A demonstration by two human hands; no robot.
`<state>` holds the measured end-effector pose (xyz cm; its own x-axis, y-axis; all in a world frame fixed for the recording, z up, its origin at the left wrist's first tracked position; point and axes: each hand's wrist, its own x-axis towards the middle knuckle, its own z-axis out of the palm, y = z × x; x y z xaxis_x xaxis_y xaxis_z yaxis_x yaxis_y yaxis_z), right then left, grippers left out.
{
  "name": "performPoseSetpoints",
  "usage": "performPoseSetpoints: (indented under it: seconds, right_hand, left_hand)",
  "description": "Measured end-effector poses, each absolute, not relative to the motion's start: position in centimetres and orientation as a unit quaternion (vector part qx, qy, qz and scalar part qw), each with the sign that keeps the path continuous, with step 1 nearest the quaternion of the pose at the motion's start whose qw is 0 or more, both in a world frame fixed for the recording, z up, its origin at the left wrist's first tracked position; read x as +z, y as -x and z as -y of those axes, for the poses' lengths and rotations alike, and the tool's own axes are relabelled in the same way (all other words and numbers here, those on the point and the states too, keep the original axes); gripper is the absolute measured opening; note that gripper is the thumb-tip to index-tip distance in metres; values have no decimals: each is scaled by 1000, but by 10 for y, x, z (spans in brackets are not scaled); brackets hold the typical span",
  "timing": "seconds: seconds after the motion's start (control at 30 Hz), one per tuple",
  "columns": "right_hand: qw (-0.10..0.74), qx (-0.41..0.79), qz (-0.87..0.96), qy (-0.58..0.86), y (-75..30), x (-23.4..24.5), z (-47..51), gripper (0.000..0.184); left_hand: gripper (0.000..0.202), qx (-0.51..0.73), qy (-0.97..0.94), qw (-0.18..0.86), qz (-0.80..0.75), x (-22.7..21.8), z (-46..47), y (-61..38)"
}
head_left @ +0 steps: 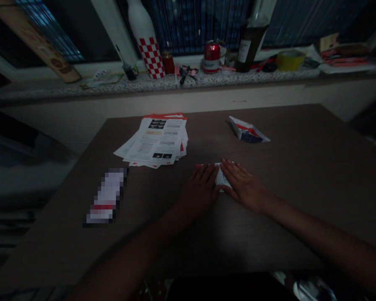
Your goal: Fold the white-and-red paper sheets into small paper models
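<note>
A small folded piece of printed paper (222,179) lies on the table in front of me, mostly covered by my hands. My left hand (203,186) rests flat over its left part, fingers stretched out. My right hand (242,184) presses flat on its right part, also with fingers extended. Between the two hands a strip of white paper with print shows, and a bit of red is visible at its far left edge. Farther back stands a folded paper boat (249,131) in white, red and dark blue, apart from both hands.
A fanned stack of printed sheets (158,142) lies at the back left of the brown table (301,167). Nearer, at the left, is a phone (108,196) with a blurred screen. The windowsill (113,88) holds a checkered bottle (150,54), a red can (212,56) and a dark bottle (247,48).
</note>
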<state>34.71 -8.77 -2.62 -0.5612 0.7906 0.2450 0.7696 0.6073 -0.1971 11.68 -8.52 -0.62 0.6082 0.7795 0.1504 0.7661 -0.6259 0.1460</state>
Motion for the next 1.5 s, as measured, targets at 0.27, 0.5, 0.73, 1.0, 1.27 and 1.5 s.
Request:
performPoseSetpoints:
  seconds: [0.27,0.5,0.73,1.0,1.27,1.5]
  right_hand:
    - [143,46,887,437,-349,-22,88,75]
    - [144,33,875,461,-350,-26,90,78]
    - [138,38,871,469,-364,-27,91,78]
    - [147,40,866,477,-362,-32,88,78]
    - [148,43,866,476,-362,-28,88,78]
    - [221,67,856,463,-363,-11,95,61]
  left_hand:
    - [66,71,-906,22,-418,-7,82,-115]
    - [67,66,-905,21,-420,-8,80,-114]
    - [64,78,-904,25,-420,-8,79,-115]
    - [60,39,-928,31,-370,-4,70,-88]
    - [61,38,-929,22,-367,-5,70,-86]
    - [62,63,-895,5,-441,6,82,-90]
